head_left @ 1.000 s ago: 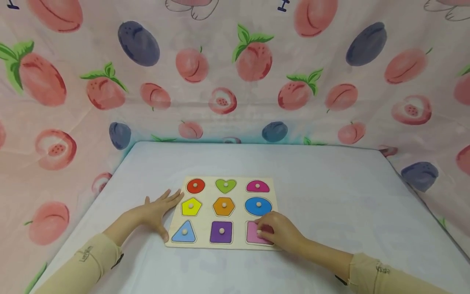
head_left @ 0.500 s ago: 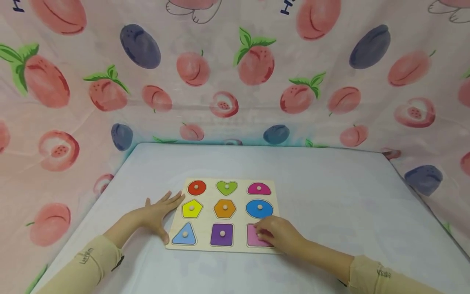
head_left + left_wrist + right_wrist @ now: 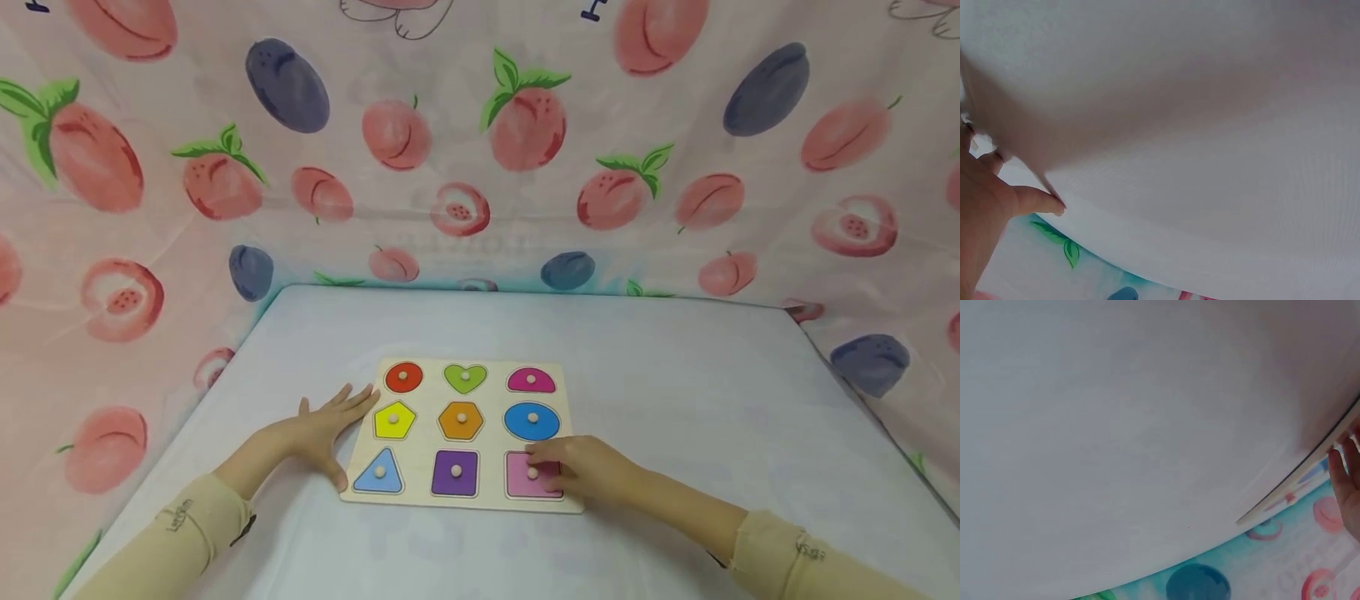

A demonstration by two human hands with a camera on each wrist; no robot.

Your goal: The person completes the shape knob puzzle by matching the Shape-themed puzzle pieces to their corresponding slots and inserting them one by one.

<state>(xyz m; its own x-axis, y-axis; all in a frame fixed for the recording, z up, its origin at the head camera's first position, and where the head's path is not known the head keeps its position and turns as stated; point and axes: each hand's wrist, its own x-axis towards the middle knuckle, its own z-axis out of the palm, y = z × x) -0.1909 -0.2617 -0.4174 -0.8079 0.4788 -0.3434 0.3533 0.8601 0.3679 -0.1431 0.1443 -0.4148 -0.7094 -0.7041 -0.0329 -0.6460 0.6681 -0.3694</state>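
A wooden knob puzzle board [image 3: 492,437] lies on the white tabletop, with colored shapes set in rows. My left hand [image 3: 318,435] has its fingers spread against the board's left edge, thumb at the near corner. Over the lower right corner is my right hand [image 3: 600,472], thumb and fingers parted beside the pink square piece [image 3: 517,487]. The square's small round knob [image 3: 532,472] shows between them, not pinched. Just above that piece sits the blue oval [image 3: 525,429], and to its left the purple square [image 3: 444,483]. Both wrist views catch the hands only at the frame's side.
White cloth [image 3: 712,400] covers the table around the board. A fruit-print curtain [image 3: 517,208] stands behind the far edge and along the sides. The other pieces, including the red circle [image 3: 393,382] and light blue triangle [image 3: 375,483], sit in their recesses.
My right thumb and fingers have let go of the pink square's knob and parted, the hand shifting slightly right. My left hand stays at the board's edge.
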